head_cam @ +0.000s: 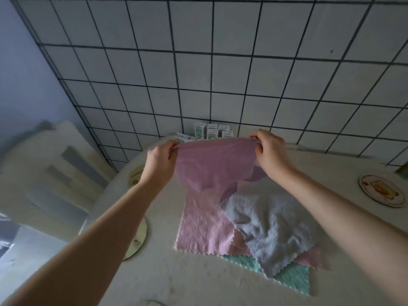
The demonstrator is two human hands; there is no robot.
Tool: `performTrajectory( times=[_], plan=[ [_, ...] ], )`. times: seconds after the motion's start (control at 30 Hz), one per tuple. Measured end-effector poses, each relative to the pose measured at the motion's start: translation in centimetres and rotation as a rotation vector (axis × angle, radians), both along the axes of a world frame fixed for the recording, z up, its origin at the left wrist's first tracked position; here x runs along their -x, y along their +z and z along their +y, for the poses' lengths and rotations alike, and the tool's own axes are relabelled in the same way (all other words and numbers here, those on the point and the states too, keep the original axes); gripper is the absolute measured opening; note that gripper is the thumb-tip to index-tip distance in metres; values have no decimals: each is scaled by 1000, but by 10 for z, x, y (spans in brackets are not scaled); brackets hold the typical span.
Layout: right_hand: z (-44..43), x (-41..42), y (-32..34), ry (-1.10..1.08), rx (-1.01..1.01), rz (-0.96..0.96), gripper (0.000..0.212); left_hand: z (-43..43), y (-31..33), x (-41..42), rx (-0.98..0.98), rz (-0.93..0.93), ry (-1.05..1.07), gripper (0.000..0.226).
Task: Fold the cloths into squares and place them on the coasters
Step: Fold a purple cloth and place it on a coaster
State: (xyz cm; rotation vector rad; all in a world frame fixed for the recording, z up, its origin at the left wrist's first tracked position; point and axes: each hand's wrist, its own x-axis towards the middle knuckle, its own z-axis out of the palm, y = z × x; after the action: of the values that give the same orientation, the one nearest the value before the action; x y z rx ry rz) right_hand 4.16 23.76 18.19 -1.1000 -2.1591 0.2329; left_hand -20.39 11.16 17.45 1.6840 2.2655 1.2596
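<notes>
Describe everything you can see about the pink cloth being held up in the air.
The mauve-pink cloth looks like soft, thin microfibre with a faint textured weave. It is lifted above the table, stretched between the left hand and the right hand, each pinching an upper corner, so its top edge runs roughly level. The body hangs down in loose folds, sagging toward the middle, and its lower end dips over the cloth pile; whether it touches that pile cannot be told. It is not yet folded.

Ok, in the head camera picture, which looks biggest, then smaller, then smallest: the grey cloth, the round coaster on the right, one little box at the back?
1. grey cloth
2. coaster
3. little box, though it sits farthest from the camera, which shrinks it.
</notes>
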Motion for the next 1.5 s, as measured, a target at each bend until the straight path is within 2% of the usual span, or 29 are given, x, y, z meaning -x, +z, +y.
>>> performTrajectory(
  times=[0.13, 0.27, 0.37, 0.5, 0.67, 0.9, 0.97, 1.07, 1.17, 1.33, 1.43, 1.5],
  plan=[
    [-52, 40, -13, 13, -14, 0, 39, -53, -6, 58, -55, 170, -90, 20],
    [-117, 64, -49, 43, -49, -21, 40, -120, -34, 100, -38, 218, -169, 25],
    [-172, 66, -85, 100, 23, -79, 38, -173, -68, 114, 6, 184, -227, 28],
    [-240, 55, -134, 107, 178, -250, 43, -238, -117, 114, 83, 122, -290, 29],
    [-314, 36, -176, 147, 378, -319, 39, -316, -176, 99, 209, 41, -329, 28],
    [-393, 10, -199, 107, 467, -446, 43, -392, -218, 78, 304, -128, -348, 34],
    [-404, 5, -200, 92, 487, -466, 42, -402, -220, 76, 320, -148, -359, 29],
    [-404, 0, -197, 60, 535, -367, 33, -405, -214, 76, 409, -216, -253, 26],
    [-385, 4, -194, -61, 603, -161, 24, -385, -210, 84, 471, -424, -72, 35],
    [-336, 27, -200, -275, 674, 106, 11, -333, -202, 106, 453, -703, 161, 18],
    [-301, 44, -211, -354, 781, 185, 8, -307, -204, 118, 453, -883, 257, 16],
    [-282, 52, -220, -385, 845, 202, 5, -290, -210, 124, 473, -900, 298, 18]
  ],
)
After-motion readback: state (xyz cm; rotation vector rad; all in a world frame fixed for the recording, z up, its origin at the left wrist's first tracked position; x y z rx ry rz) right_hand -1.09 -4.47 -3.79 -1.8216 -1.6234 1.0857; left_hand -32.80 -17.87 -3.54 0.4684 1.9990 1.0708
